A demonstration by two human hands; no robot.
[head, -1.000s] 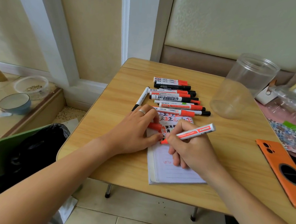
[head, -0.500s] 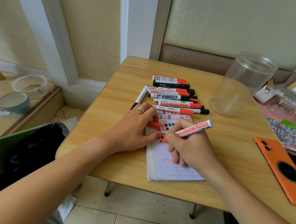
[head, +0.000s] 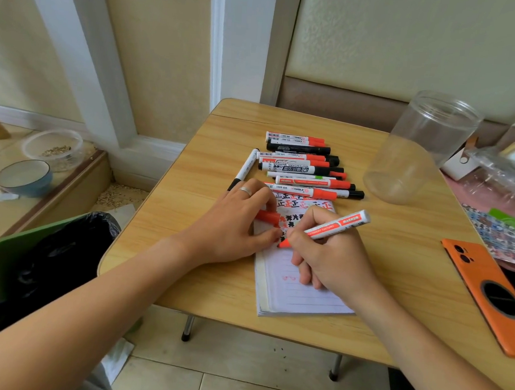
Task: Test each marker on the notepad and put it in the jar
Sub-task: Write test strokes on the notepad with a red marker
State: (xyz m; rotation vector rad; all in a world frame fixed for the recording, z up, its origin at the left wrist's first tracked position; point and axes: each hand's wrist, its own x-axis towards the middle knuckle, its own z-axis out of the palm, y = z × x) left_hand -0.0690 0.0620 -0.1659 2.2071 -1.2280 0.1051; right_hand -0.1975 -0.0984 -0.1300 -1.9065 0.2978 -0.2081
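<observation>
A lined notepad (head: 301,295) lies on the small wooden table (head: 187,220), its top part filled with red and black marks. My right hand (head: 334,258) grips an uncapped red marker (head: 336,226) like a pen, tip down on the page. My left hand (head: 236,223) rests on the notepad's left edge and holds the red cap (head: 267,217) in its fingers. Beyond the pad lies a row of several capped red and black markers (head: 303,169). The clear plastic jar (head: 421,145) stands at the back right with nothing inside.
An orange phone (head: 487,296) lies face down near the table's right edge. Clear packaging and a patterned sheet (head: 503,230) crowd the far right. A green bin with a black liner (head: 35,258) stands left of the table, bowls (head: 24,177) on the floor beyond.
The right hand's marker has tilted and shifted slightly over the page while writing. The left hand keeps its place on the pad with the cap.
</observation>
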